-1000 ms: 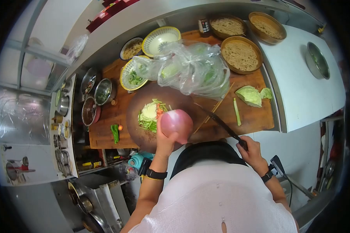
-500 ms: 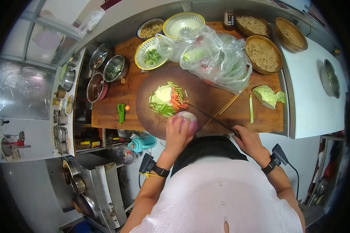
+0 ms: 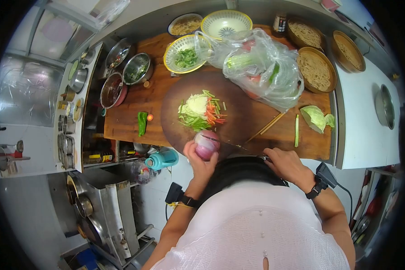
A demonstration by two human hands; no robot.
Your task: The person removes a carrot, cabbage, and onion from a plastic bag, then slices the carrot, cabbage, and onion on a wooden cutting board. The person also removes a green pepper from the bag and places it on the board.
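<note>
My left hand (image 3: 200, 163) is closed round a purple onion (image 3: 207, 147) at the front edge of the round cutting board (image 3: 173, 123), fingers on its left side and thumb at the lower right. My right hand (image 3: 288, 166) grips a knife (image 3: 233, 144) by the handle. Its thin dark blade reaches left, and the tip overlaps the upper part of the onion. Just beyond the onion sits a pile of cut vegetables: pale shreds (image 3: 196, 105), orange-red strips (image 3: 215, 115) and green strips (image 3: 190, 120).
A clear bag of vegetables (image 3: 270, 74) lies behind the board. Chopsticks (image 3: 271, 123), a green stalk (image 3: 297, 130) and a cabbage piece (image 3: 313, 118) lie rightward. Noodle bowls (image 3: 317, 69) stand back right. A green pepper (image 3: 142, 123) and metal bowls (image 3: 137, 68) are left.
The view has shifted slightly. My left hand has moved from over the onion to its lower side, exposing more of it. The knife tip has moved from beside the cut strips onto the onion.
</note>
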